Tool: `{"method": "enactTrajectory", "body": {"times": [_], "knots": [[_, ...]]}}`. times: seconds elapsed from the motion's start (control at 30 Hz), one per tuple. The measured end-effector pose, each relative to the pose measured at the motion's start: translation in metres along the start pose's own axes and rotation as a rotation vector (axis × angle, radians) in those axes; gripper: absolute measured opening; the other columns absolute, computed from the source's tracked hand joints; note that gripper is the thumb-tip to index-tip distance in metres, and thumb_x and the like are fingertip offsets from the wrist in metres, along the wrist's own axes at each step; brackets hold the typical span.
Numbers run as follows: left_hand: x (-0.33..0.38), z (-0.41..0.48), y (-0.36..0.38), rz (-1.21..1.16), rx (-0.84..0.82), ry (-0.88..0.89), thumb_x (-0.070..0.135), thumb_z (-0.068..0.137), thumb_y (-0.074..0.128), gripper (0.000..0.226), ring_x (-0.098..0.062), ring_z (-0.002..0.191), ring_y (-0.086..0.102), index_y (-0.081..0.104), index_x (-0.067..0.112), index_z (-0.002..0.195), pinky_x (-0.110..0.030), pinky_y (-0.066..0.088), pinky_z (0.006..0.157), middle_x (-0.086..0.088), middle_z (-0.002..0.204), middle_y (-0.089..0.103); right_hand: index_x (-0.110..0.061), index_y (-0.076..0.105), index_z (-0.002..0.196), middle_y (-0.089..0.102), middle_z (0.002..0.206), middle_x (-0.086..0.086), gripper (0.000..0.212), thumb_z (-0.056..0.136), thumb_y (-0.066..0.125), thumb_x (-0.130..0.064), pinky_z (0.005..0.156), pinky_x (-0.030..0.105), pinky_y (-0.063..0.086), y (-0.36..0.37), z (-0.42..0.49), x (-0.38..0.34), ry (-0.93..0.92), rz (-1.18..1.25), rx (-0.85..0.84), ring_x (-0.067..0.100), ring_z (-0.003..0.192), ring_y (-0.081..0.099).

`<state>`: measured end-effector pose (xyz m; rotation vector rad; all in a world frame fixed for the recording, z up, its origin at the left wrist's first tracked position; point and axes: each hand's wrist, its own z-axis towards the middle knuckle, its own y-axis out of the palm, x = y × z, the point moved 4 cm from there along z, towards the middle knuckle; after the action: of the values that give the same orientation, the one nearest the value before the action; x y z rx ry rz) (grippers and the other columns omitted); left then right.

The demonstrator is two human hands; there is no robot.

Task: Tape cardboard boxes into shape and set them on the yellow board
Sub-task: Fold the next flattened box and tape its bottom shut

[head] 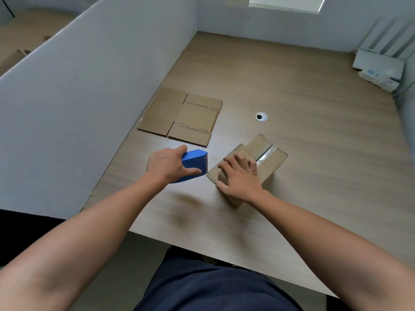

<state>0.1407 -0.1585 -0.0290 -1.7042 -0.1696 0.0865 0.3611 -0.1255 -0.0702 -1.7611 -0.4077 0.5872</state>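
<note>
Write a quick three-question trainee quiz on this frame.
1. True or false: the left hand has its grip on the blue tape dispenser.
2. The right hand presses on: A) the flattened boxes, B) the taped box, C) the cable grommet.
3. Fill in: the dispenser's toothed edge faces the ____.

Key: 1 true; 2 B; 3 taped box.
</note>
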Motion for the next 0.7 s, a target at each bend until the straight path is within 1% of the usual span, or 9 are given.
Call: {"method": "enactTrajectory", "body": {"times": [0.13,0.2,0.27,0.33,0.4,0.47,0.53,0.6,0.7], "knots": [[-0.006,0.003,-0.012,-0.005,0.006,0.031,0.087,0.073,0.058,0.061,-0.016,0.070,0.059,0.042,0.032,0.095,-0.029,0.046,0.059,0.007,0.083,0.063,-0.051,0.019,0.155,0.025,0.164,-0.008,0.070,0.088,0.022,-0.072,0.118,0.057,0.001,-0.015,0.012,0.023,-0.201,-0.153,-0.193,0.022,0.154,0.003],[-0.008,0.006,-0.018,-0.005,0.020,0.047,0.086,0.074,0.058,0.060,-0.015,0.070,0.059,0.043,0.032,0.095,-0.028,0.047,0.060,0.007,0.085,0.064,-0.054,0.007,0.156,0.030,0.161,-0.008,0.079,0.083,0.008,-0.085,0.119,0.059,-0.010,-0.027,0.018,0.044,-0.309,-0.243,-0.273,0.022,0.154,0.012],[-0.004,0.005,-0.021,-0.015,0.017,0.046,0.086,0.074,0.059,0.060,-0.016,0.071,0.060,0.044,0.032,0.095,-0.029,0.045,0.060,0.007,0.086,0.064,-0.053,0.006,0.156,0.042,0.150,-0.004,0.087,0.078,-0.002,-0.089,0.119,0.056,0.009,-0.034,0.022,0.054,-0.277,-0.298,-0.289,0.025,0.142,0.032],[0.000,0.005,-0.020,-0.019,0.015,0.033,0.086,0.073,0.059,0.061,-0.018,0.070,0.060,0.044,0.031,0.095,-0.029,0.045,0.060,0.006,0.085,0.064,-0.048,0.021,0.153,0.048,0.143,0.001,0.081,0.083,0.007,-0.086,0.105,0.051,0.031,-0.035,0.024,0.058,-0.036,-0.279,-0.193,0.028,0.130,0.043],[0.004,0.005,-0.019,-0.035,0.019,0.026,0.088,0.072,0.058,0.063,-0.018,0.070,0.060,0.045,0.031,0.095,-0.030,0.048,0.062,0.006,0.083,0.064,-0.035,0.037,0.143,0.051,0.140,0.005,0.073,0.089,0.019,-0.081,0.098,0.053,0.035,-0.030,0.024,0.063,0.345,-0.009,-0.122,0.034,0.128,0.045],[0.006,0.006,-0.020,-0.048,0.031,0.036,0.089,0.071,0.058,0.064,-0.017,0.070,0.060,0.045,0.031,0.096,-0.030,0.051,0.063,0.006,0.084,0.064,-0.023,0.037,0.141,0.050,0.141,0.012,0.074,0.093,0.022,-0.078,0.097,0.053,0.037,-0.022,0.020,0.068,0.603,0.292,-0.107,0.039,0.128,0.046],[0.008,0.006,-0.023,-0.050,0.033,0.051,0.088,0.072,0.059,0.064,-0.017,0.070,0.060,0.045,0.031,0.097,-0.030,0.048,0.061,0.007,0.084,0.064,-0.017,0.028,0.148,0.040,0.148,0.017,0.074,0.098,0.022,-0.071,0.102,0.055,0.037,-0.015,0.015,0.073,0.703,0.470,-0.074,0.043,0.133,0.040],[0.007,0.006,-0.024,-0.058,0.043,0.071,0.088,0.072,0.059,0.064,-0.016,0.069,0.059,0.045,0.032,0.097,-0.029,0.047,0.059,0.008,0.084,0.063,-0.020,0.018,0.155,0.027,0.153,0.018,0.071,0.101,0.030,-0.064,0.106,0.057,0.035,-0.011,0.006,0.076,0.636,0.481,0.014,0.043,0.138,0.030],[0.003,0.006,-0.025,-0.099,0.057,0.102,0.089,0.070,0.060,0.064,-0.015,0.069,0.059,0.044,0.033,0.097,-0.030,0.049,0.059,0.008,0.085,0.063,-0.025,0.035,0.152,0.032,0.152,0.014,0.064,0.096,0.048,-0.054,0.111,0.057,0.037,-0.018,-0.021,0.066,0.111,0.254,0.350,0.037,0.141,0.029]]}}
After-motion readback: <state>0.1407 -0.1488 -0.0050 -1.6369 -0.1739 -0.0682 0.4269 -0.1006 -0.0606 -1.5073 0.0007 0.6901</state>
